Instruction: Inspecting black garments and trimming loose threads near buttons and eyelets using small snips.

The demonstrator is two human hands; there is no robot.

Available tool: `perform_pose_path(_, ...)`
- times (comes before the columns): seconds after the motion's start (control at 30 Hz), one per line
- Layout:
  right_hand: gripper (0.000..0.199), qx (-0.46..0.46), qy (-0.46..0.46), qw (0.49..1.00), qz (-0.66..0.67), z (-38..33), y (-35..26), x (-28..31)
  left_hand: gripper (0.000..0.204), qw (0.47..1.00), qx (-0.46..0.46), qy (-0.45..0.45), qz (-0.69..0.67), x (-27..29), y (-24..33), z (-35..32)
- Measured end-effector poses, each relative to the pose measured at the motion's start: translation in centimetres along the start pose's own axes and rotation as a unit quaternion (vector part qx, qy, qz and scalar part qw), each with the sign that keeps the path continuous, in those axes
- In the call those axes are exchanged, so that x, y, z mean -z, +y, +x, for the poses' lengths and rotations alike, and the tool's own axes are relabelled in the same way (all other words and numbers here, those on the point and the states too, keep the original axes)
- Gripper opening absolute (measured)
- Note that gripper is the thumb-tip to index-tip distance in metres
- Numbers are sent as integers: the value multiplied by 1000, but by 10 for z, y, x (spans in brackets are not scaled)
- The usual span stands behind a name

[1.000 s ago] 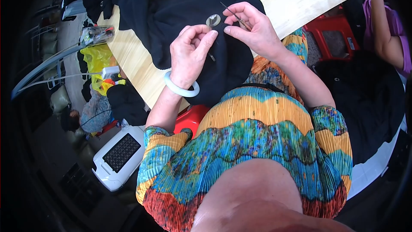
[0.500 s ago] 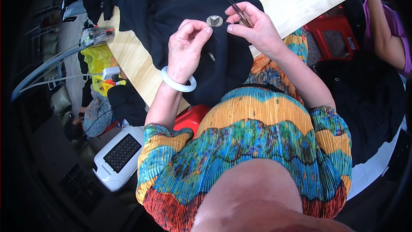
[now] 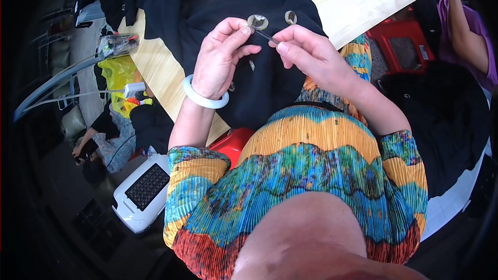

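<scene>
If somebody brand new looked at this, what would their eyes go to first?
Probably the pleated, many-coloured top first, since it fills the lower middle. Next might come the pale bangle around the left arm. Then, up against the black cloth, there's a shiny button-like disc beside the left grip, with a thin dark tool in the right grip slanting toward it.
</scene>
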State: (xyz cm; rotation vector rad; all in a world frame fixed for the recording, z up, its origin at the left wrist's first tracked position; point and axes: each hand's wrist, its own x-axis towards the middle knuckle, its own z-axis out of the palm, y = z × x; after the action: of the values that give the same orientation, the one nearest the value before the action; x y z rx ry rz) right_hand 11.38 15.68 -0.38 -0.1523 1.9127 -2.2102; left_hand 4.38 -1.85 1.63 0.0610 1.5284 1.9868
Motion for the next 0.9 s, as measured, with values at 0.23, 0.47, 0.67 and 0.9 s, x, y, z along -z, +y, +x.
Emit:
perform_pose_path(0.23,21,-97,-5,994,58,4,-5,4,6,997,-24,8,70,-2,-4,-1)
perform_pose_path(0.47,24,-85,-11,995,41,8,0,8,4,987,-103,10,124,-6,-11,3)
perform_pose_path(0.67,23,-93,-9,995,41,11,3,10,4,971,-155,22,178,-12,-19,2)
perform_pose_path(0.9,21,-79,-15,995,62,13,12,12,3,966,-144,22,211,-10,-19,3)
